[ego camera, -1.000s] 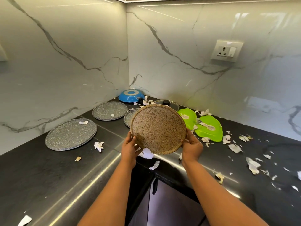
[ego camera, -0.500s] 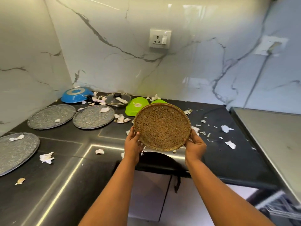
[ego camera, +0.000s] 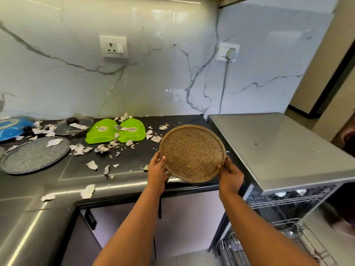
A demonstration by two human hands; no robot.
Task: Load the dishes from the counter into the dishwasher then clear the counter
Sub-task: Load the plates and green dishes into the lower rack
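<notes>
Since half a second ago the view is turning right, so the open dishwasher (ego camera: pixel 278 148) is showing at the right of the frame. The desk (ego camera: pixel 48 181) is lying across the left, carrying a grey plate (ego camera: pixel 34 155), green dishes (ego camera: pixel 101 132) and scraps (ego camera: pixel 92 165). In the centre, the brown speckled plate (ego camera: pixel 192 153) is hanging tilted above the desk edge, probably travelling to the racks (ego camera: pixel 284 201). The left hand (ego camera: pixel 156 169) and the right hand (ego camera: pixel 230 173) are grasping its opposite rims for steadiness.
</notes>
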